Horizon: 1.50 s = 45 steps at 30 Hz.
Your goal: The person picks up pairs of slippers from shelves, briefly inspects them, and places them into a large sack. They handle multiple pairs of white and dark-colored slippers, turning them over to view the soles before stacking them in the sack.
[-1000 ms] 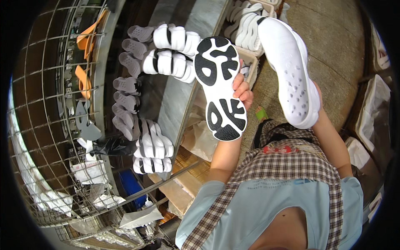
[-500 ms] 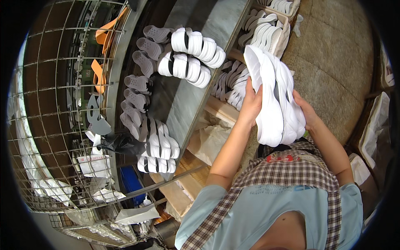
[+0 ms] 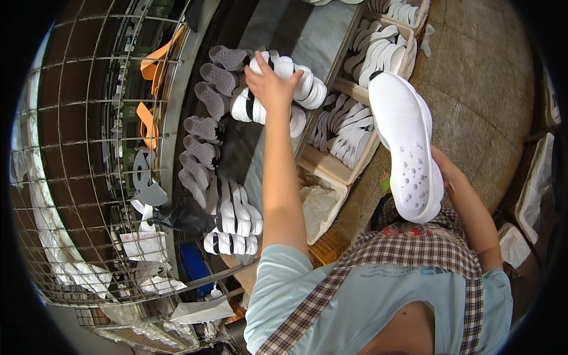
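My left hand (image 3: 275, 89) reaches over the metal bench at the left, fingers spread across a row of white shoe soles (image 3: 305, 89). In front of my body my right hand (image 3: 447, 170) holds white shoe soles (image 3: 405, 142) nearly upright by their right side. The top one turns a smooth face with a cluster of small dents toward me, and a dark patch shows at its far tip. How many lie behind it is hidden. Grey-looking perforated soles (image 3: 213, 100) stand along the bench's back edge, and more white soles (image 3: 234, 216) are lined up at its near end.
A wire mesh guard (image 3: 71, 136) rises at the far left, with orange pieces (image 3: 148, 125) behind it. Crates of soles (image 3: 358, 168) stand along the right side of the metal bench (image 3: 260, 160). A yellow basket (image 3: 327, 247) is below. Concrete floor (image 3: 473, 100) spreads at right.
My left hand has let go of the held soles and moved left onto the bench row. The soles in my right hand have turned to show their dented face.
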Tool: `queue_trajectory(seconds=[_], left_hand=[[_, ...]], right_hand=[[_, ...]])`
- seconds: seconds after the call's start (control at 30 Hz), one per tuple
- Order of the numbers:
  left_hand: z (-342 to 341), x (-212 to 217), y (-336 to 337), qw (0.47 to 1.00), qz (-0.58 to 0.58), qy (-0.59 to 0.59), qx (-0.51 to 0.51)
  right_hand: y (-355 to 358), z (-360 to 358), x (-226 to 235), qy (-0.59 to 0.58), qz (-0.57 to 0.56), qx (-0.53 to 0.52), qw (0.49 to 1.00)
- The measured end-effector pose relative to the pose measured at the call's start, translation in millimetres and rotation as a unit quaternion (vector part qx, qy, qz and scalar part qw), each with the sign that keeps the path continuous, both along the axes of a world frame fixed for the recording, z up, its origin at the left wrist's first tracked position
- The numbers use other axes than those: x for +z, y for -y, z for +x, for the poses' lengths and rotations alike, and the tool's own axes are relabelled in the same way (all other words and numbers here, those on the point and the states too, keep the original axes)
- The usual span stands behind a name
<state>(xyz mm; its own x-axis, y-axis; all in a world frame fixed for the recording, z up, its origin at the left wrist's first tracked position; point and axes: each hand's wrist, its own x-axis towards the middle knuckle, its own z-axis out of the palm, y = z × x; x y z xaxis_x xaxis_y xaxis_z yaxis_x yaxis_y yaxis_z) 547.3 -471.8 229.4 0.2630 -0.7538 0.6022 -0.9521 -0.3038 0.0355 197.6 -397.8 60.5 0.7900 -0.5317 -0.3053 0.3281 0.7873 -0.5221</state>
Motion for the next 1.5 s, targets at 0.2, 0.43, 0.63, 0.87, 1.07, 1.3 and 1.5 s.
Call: queue_trajectory(seconds=[0.2,0.43,0.63,0.87,1.07,1.3,1.5], left_hand=[[16,-5,11,1.0,-0.01,0.014,0.017],[-6,66,-21,0.993,-0.095,0.028,-0.068],[-75,61,-97,0.978,-0.111,0.092,-0.153],[-152,18,-190,0.963,-0.026,0.014,-0.268],[-170,26,-216,0.927,0.058,-0.103,-0.356],[-77,9,-128,0.893,0.155,-0.304,-0.293],[-73,-95,-118,0.359,0.67,-0.596,-0.259]], right_hand=[[-4,-12,-9,0.004,0.028,-0.028,0.999],[3,-1,-17,0.057,0.006,-0.037,0.998],[20,62,-1,0.099,0.016,-0.006,0.995],[20,113,16,0.183,-0.001,0.044,0.982],[19,76,12,0.175,-0.039,0.118,0.977],[10,-5,46,-0.113,0.048,0.143,0.982],[11,-18,-49,0.013,0.051,0.446,0.894]])
